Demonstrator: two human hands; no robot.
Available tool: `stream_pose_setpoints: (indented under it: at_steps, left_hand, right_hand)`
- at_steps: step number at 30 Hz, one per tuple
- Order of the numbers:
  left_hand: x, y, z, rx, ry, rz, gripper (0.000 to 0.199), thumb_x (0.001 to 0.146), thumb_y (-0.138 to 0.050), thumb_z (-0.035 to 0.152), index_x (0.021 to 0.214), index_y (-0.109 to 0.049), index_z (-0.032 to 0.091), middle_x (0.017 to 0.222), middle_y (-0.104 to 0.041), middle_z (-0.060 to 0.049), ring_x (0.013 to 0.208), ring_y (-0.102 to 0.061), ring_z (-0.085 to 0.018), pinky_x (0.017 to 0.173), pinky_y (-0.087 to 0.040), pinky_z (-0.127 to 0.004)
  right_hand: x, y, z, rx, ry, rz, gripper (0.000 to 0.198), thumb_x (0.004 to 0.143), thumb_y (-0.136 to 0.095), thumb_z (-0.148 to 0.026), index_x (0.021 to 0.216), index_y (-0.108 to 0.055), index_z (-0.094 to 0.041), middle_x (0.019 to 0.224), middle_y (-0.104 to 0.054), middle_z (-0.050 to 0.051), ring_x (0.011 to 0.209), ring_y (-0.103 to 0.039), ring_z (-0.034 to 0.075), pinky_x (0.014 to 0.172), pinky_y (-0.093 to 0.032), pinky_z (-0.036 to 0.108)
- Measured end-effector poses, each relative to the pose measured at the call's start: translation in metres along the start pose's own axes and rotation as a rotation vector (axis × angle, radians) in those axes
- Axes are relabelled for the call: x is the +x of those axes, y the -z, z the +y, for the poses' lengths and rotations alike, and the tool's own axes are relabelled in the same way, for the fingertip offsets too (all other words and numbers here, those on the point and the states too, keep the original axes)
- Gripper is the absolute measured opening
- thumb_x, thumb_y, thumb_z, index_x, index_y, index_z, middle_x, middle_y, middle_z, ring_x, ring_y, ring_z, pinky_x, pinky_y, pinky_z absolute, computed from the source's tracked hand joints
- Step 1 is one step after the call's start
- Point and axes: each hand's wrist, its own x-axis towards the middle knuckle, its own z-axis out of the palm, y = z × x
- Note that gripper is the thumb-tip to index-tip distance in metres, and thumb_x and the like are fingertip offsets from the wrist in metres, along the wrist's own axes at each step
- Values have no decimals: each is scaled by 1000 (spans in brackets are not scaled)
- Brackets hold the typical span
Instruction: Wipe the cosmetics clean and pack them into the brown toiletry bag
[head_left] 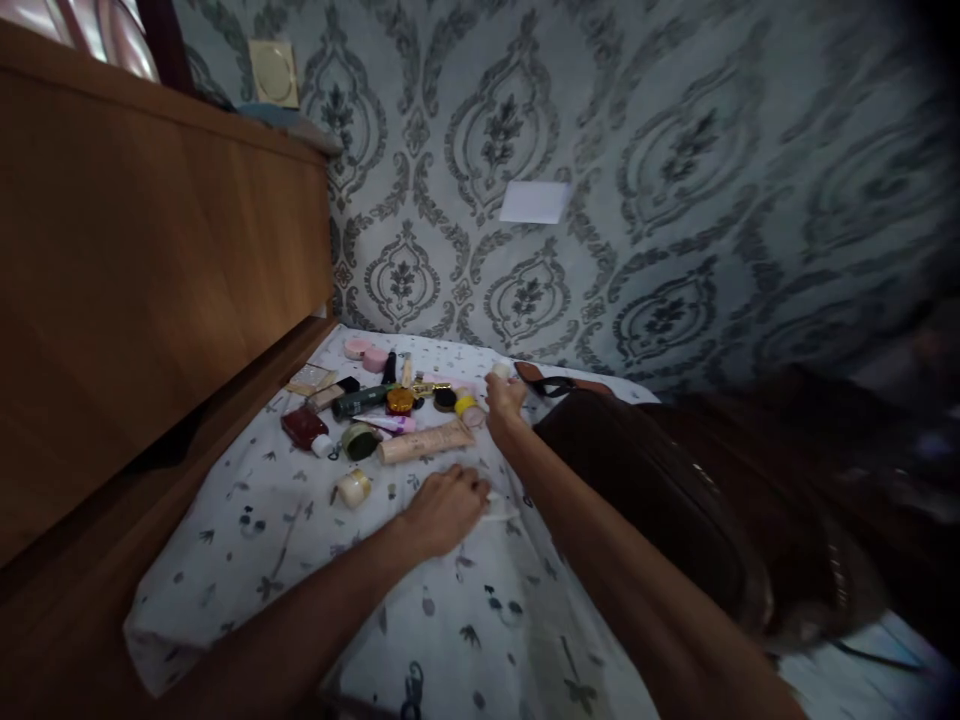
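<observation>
My left hand (450,510) rests low over the patterned sheet (277,560) with its fingers curled round a white, tissue-like piece (501,508). Farther forward, near the bag strap, my right hand (507,402) is closed on a small container with a white top (501,370); its lower part is hidden by the fingers. A beige squeeze tube (426,442) lies just beyond my left hand. To the left stands a small cream jar with a gold band (354,488). A yellow-banded container (469,410) lies close to my right hand.
Several cosmetics lie beyond, among them a dark red bottle (306,430), a dark green tube (363,401) and pink round containers (374,359). A large brown bag (652,490) borders the right side. Wooden furniture (165,250) flanks the left, with a patterned wall (495,270) behind.
</observation>
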Motion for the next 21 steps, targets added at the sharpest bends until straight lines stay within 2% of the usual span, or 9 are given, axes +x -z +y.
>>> stream_pose_setpoints:
  at_steps: [2, 5, 6, 8, 9, 12, 14, 17, 21]
  left_hand:
    - [1, 1, -10, -146, 102, 93, 12, 91, -57, 25, 85, -65, 18, 89, -69, -8, 87, -65, -23, 76, -52, -34]
    - [1, 10, -27, -250, 199, 254, 19, 95, -48, 27, 94, -63, 17, 88, -69, -7, 86, -65, -22, 79, -52, -33]
    - [2, 14, -31, -284, 242, 314, 23, 97, -43, 29, 97, -62, 16, 87, -69, -7, 85, -65, -21, 78, -52, -32]
    - [1, 24, -35, -348, 299, 430, 32, 100, -33, 35, 104, -58, 15, 91, -68, -7, 86, -64, -21, 77, -51, -32]
    - [1, 28, -35, -395, 309, 510, 34, 100, -31, 36, 109, -56, 15, 97, -68, -8, 90, -63, -21, 81, -51, -32]
    - [-2, 35, -29, -511, 218, 723, 36, 100, -33, 40, 121, -53, 18, 116, -63, -9, 110, -58, -21, 97, -45, -34]
    - [-5, 37, -23, -480, 52, 664, 36, 99, -36, 41, 118, -57, 19, 116, -61, -9, 112, -56, -22, 100, -44, -35]
    - [-10, 36, -19, -368, -176, 419, 35, 98, -39, 39, 106, -64, 16, 109, -61, -11, 106, -58, -22, 95, -46, -35]
    - [-14, 38, -18, -295, -268, 282, 29, 96, -45, 38, 99, -65, 17, 103, -64, -11, 101, -60, -23, 92, -47, -37]
  right_hand:
    - [-16, 11, -13, 177, -34, -59, 21, 93, -48, -21, 109, -58, -14, 89, -67, 4, 79, -67, 15, 64, -57, 24]
    - [-53, 40, -20, 406, -27, -175, 21, 91, -43, -23, 100, -61, -16, 84, -68, 4, 78, -68, 13, 61, -56, 20]
    - [-68, 51, -17, 500, -27, -244, 23, 91, -42, -25, 100, -61, -16, 85, -69, 5, 79, -68, 14, 60, -55, 20]
    - [-96, 69, -5, 854, -146, -526, 22, 86, -49, -25, 101, -62, -16, 88, -70, 7, 80, -67, 15, 57, -53, 20]
    - [-110, 76, 3, 939, -212, -624, 21, 84, -53, -25, 101, -62, -15, 88, -70, 8, 77, -66, 15, 53, -51, 19]
    - [-140, 89, 30, 977, -367, -793, 21, 82, -61, -23, 101, -63, -14, 87, -71, 8, 71, -64, 14, 45, -44, 17]
    - [-150, 95, 45, 946, -420, -876, 22, 83, -61, -23, 103, -63, -14, 86, -71, 9, 68, -62, 13, 44, -41, 16]
    - [-154, 106, 62, 936, -486, -1003, 23, 84, -59, -25, 103, -63, -13, 84, -70, 9, 63, -57, 12, 44, -37, 16]
    - [-152, 117, 75, 934, -522, -1095, 26, 81, -62, -29, 101, -61, -14, 85, -69, 10, 62, -54, 11, 43, -32, 16]
